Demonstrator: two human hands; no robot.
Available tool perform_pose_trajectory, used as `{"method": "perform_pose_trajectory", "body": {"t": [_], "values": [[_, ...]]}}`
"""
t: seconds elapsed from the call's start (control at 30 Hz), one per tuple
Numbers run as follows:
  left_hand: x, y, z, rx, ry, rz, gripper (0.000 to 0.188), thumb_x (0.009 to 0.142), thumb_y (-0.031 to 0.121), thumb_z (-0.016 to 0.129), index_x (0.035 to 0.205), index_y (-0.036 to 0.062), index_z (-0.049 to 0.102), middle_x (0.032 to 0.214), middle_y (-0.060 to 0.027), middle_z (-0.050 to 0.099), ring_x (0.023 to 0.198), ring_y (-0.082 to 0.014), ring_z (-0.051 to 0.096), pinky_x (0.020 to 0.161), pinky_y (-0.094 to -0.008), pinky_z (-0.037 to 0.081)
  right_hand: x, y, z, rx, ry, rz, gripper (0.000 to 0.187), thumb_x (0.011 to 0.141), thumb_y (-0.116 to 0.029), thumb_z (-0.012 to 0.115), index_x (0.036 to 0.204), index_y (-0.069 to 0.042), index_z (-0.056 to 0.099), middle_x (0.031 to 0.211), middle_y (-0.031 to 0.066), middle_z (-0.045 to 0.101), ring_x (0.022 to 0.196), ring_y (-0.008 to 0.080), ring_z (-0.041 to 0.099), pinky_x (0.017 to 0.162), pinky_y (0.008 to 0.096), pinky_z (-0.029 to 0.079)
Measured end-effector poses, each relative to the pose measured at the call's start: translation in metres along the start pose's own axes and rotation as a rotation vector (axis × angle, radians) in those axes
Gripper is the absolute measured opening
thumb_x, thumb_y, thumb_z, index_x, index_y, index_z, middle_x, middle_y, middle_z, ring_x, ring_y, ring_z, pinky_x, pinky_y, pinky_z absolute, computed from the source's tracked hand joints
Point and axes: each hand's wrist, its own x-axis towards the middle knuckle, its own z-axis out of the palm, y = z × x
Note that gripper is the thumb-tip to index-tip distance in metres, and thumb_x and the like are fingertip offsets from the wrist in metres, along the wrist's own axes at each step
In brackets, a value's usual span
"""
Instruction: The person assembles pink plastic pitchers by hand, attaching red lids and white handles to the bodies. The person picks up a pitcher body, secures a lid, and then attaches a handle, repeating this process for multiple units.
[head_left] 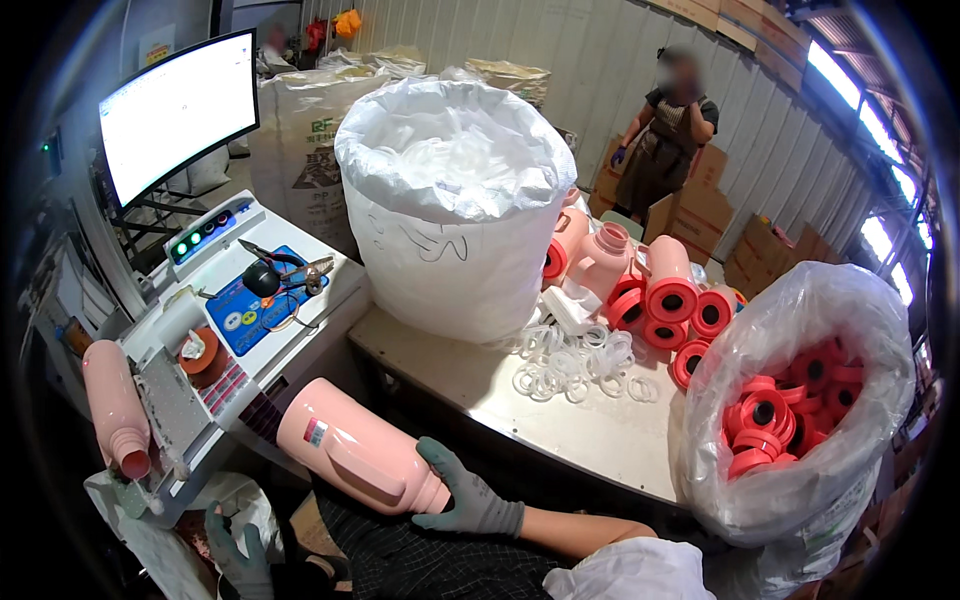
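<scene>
My right hand (468, 494), in a grey-green glove, is closed round the neck of a pink vacuum-flask body (350, 447). The flask lies tilted across my lap, its neck toward me, with a moulded side handle and a small label. My left hand (240, 556), also gloved, is low at the left over an open white sack (245, 497), fingers apart with nothing visible in them. A second pink flask body (117, 400) leans at the left edge of the white machine (345, 290), its mouth pointing down toward me.
A tall white sack (450, 260) of translucent parts stands on the table (480, 390), near clear rings (570, 365) and pink flasks with red bases (668, 270). A plastic bag (710, 480) of red caps stands right. Pliers (315, 272) lie by a monitor (180, 115). A person (665, 150) stands behind.
</scene>
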Motion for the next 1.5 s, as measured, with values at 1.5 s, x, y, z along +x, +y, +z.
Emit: {"method": "perform_pose_trajectory", "body": {"t": [1.5], "values": [[0.127,-0.004,-0.108,1.029,0.151,0.441,0.029,0.089,0.025,0.065,0.115,0.0136,0.066,0.106,-0.0074,0.061,0.101,-0.0266,0.061,0.087,-0.0444,0.050,0.119,-0.067,0.004,0.614,0.130,-0.080,0.121,0.078,-0.042,0.093,0.164,0.005,0.022,0.164,0.0200,0.036,0.148,0.0300,0.042,0.122,0.0462,0.036]]}}
